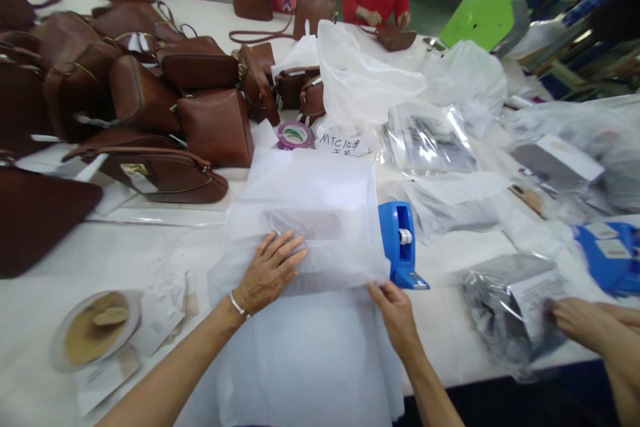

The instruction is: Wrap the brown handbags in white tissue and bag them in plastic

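A bundle wrapped in white tissue paper (310,220) lies on the white table in front of me. My left hand (270,271) rests flat on the wrapped bundle, fingers spread, a thin bracelet on the wrist. My right hand (395,310) pinches the lower right corner of the tissue sheet. A blue tape dispenser (400,243) stands right beside that corner. More tissue paper (310,360) hangs over the table's near edge.
Several brown leather handbags (150,100) crowd the left. A purple tape roll (295,135) and clear plastic bags (430,137) lie beyond. A co-worker's hand (580,321) holds a bagged item at right. Two people handle bags at the far edge. A dish (95,330) sits near left.
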Motion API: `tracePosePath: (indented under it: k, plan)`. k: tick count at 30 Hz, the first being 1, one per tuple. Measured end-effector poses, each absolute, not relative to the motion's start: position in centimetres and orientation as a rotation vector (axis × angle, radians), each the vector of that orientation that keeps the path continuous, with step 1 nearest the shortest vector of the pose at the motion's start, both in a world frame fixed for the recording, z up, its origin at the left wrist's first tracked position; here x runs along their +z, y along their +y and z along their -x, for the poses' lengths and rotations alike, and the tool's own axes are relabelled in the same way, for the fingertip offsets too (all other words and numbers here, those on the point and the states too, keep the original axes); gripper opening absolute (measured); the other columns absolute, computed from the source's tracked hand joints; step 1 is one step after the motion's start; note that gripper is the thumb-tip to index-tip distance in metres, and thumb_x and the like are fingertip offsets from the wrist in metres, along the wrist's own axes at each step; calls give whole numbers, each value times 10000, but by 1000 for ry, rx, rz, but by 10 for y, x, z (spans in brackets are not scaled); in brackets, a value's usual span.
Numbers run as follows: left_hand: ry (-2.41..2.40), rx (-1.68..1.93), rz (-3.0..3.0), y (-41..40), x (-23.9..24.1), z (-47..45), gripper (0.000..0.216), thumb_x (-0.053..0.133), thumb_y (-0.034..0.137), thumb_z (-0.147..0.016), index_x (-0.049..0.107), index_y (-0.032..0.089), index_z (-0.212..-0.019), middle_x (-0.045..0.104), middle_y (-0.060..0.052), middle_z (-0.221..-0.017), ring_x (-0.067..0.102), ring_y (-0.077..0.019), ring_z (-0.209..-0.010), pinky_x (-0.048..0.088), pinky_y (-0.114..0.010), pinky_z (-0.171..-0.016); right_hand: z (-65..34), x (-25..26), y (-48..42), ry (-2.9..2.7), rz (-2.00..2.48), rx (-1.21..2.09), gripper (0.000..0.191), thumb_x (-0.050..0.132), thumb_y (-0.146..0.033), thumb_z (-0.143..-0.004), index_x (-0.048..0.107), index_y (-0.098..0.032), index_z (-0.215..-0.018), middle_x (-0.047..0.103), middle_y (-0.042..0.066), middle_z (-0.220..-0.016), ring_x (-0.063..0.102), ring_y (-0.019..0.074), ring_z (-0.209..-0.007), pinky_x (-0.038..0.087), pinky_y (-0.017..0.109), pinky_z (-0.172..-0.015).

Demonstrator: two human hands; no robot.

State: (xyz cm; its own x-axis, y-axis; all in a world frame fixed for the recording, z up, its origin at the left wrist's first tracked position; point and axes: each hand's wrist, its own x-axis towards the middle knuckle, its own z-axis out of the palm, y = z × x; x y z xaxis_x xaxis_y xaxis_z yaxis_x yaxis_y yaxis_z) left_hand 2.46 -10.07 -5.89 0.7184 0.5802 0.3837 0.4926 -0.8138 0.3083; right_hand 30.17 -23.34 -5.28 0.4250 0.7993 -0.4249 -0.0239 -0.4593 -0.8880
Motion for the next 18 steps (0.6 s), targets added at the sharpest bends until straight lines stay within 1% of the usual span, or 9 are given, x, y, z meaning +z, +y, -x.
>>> tracePosePath:
  k: [2,5,7,9,11,13,15,16,18]
  plan:
    - [867,693,-2741,-99,-61,-23,370,489,231,-978,532,230,-1345,572,-74,-1396,341,-239,-1434,188,-483,-1218,-304,-57,-233,-672,1815,1064,444,723,-591,-723,720,-172,-869,716,57,-831,625,231,-794,509,346,-736]
    - [876,694,-2735,-97,-61,-22,404,460,302,-1001,485,210,-1393,562,-90,-1403,321,-241,-1443,161,-483,-1226,-308,-67,-232,-645,1889,939,419,707,-581,-738,684,-169,-807,638,9,-690,562,179,-664,474,301,-638]
    - [877,688,-2733,-96,-61,-23,427,439,346,-1010,460,212,-1415,558,-94,-1407,318,-246,-1444,141,-498,-1227,-309,-69,-238,-597,1932,851,417,680,-576,-766,666,-170,-860,620,6,-697,562,178,-668,479,308,-651]
    - [886,670,-2737,-96,-61,-23,428,422,359,-1016,451,227,-1422,552,-89,-1415,315,-248,-1446,117,-517,-1225,-305,-62,-247,-626,1966,725,418,637,-528,-830,640,-172,-1048,665,48,-854,615,210,-785,506,352,-752]
    - [898,645,-2742,-97,-61,-23,422,418,353,-1018,451,226,-1420,543,-91,-1425,304,-254,-1451,96,-535,-1221,-294,-46,-256,-837,1978,494,386,602,-405,-896,577,-204,-1224,663,95,-1075,627,249,-981,489,422,-901]
    - [893,629,-2744,-98,-61,-23,424,424,350,-1016,454,210,-1415,538,-99,-1429,292,-262,-1455,87,-550,-1217,-277,-28,-256,-1200,1875,264,399,570,-242,-921,529,-252,-1318,622,108,-1210,587,275,-1131,452,479,-987]
    - [884,632,-2750,-100,-60,-24,421,434,351,-1012,462,201,-1404,545,-102,-1420,292,-267,-1454,87,-559,-1213,-257,-13,-243,-1588,1673,187,514,555,-125,-901,480,-287,-1383,589,103,-1287,527,294,-1241,425,518,-1033]
    - [884,640,-2756,-101,-59,-24,418,439,352,-1010,466,196,-1396,548,-105,-1415,299,-266,-1451,96,-559,-1212,-248,-8,-231,-1756,1577,196,573,553,-96,-892,441,-292,-1419,569,103,-1329,489,302,-1292,403,536,-1059]
    - [919,675,-2767,-103,-55,-24,430,465,369,-1000,466,181,-1387,544,-120,-1414,320,-269,-1438,136,-549,-1206,-233,-4,-202,-2004,1492,207,634,567,-100,-889,372,-273,-1467,510,110,-1418,392,315,-1380,326,566,-1120]
